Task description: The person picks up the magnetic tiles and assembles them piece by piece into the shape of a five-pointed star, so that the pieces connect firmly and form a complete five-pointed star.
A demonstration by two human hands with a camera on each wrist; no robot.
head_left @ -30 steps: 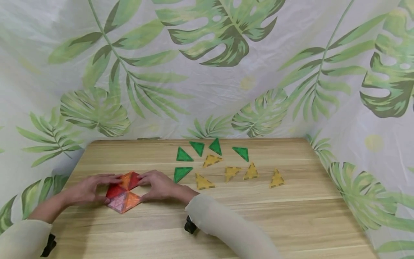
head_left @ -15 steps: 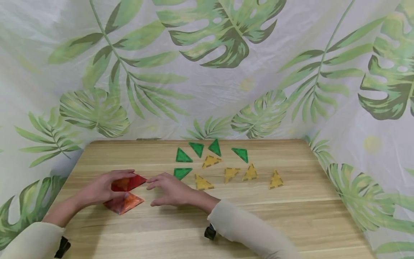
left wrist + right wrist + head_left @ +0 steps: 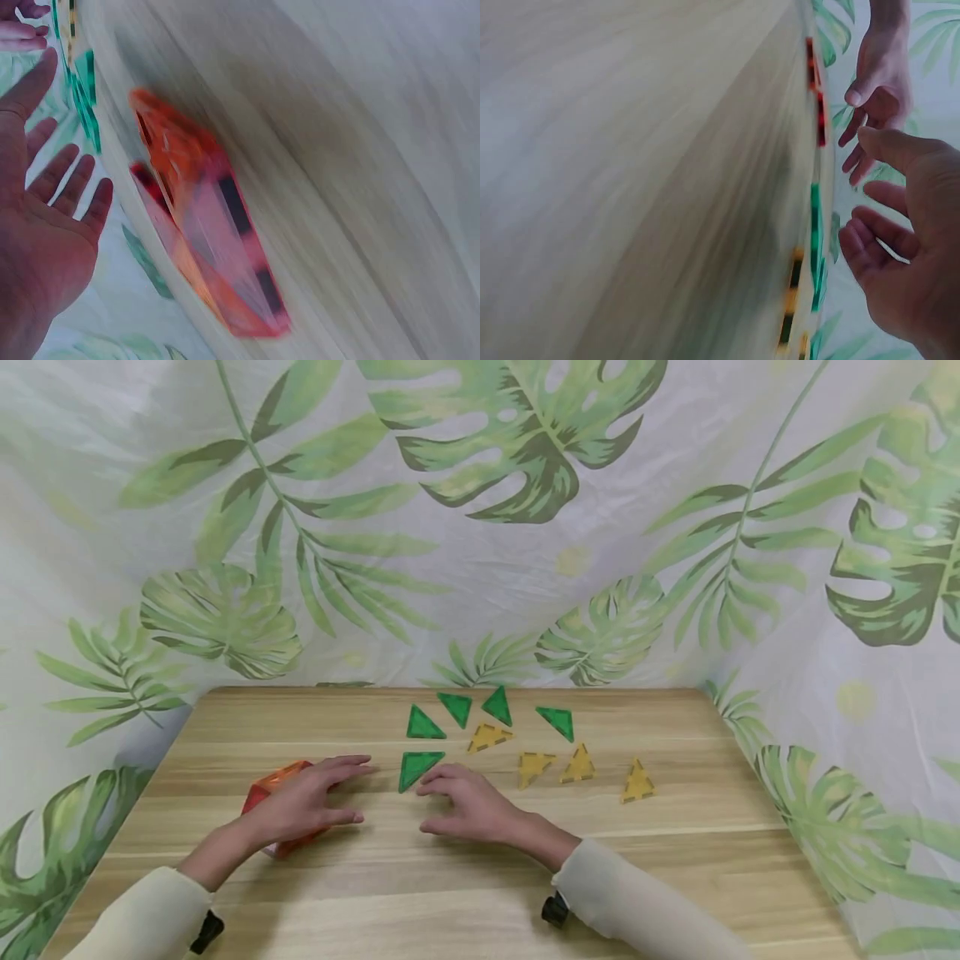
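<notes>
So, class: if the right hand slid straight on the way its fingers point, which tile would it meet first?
Probably the green triangle just ahead of the right hand; its fingertips look almost on it already.

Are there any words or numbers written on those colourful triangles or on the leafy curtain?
No text can be read anywhere.
Green translucent triangle tiles: no words or numbers.
Yellow translucent triangle tiles: only dark dashes along the edges, no letters.
Red and orange triangle tile cluster: no print; the left wrist view is blurred.
Leaf-patterned white cloth backdrop: only leaves.
Light wooden table: bare grain.
</notes>
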